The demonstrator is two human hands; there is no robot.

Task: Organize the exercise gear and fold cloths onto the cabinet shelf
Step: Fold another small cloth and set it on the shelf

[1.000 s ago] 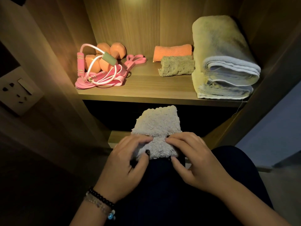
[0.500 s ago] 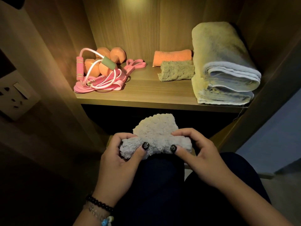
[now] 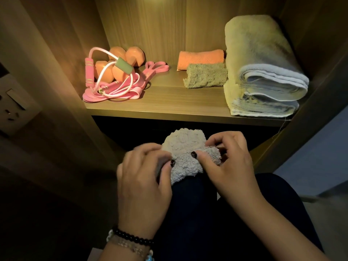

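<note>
Left hand (image 3: pixel 143 178): pinching the fluffy grey cloth (image 3: pixel 186 153) with curled fingers.
Right hand (image 3: pixel 227 162): pinching the same cloth.
Cloth: lying on the person's dark knee (image 3: pixel 194 204), below the wooden shelf (image 3: pixel 169 102).

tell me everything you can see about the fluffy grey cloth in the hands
The fluffy grey cloth is small, pale grey and nubbly like terry or fleece. It lies partly folded on the person's dark-clad knee, below the shelf. The left hand and right hand both pinch its near fold, thumbs on top.
</note>
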